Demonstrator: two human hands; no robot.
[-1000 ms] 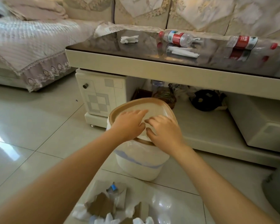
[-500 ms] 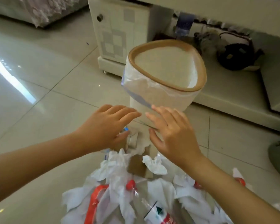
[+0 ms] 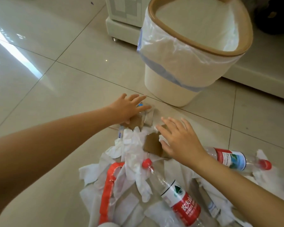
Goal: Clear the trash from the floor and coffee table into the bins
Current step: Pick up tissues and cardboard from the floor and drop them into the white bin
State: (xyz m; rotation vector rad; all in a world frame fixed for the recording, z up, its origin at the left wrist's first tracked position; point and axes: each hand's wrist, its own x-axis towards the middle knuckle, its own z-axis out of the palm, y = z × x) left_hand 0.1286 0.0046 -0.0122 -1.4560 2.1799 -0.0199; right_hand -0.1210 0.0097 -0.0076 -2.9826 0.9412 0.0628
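Cardboard scraps (image 3: pixel 152 144) are lying under both spread, released hands, left hand (image 3: pixel 127 108) and right hand (image 3: pixel 180 141), near the bin (image 3: pixel 184 74).

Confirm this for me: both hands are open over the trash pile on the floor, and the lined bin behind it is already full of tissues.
Not full: the head view shows the bin with only its liner inside, no tissues visible. The rest holds: the left hand and right hand are open over the trash pile on the floor.
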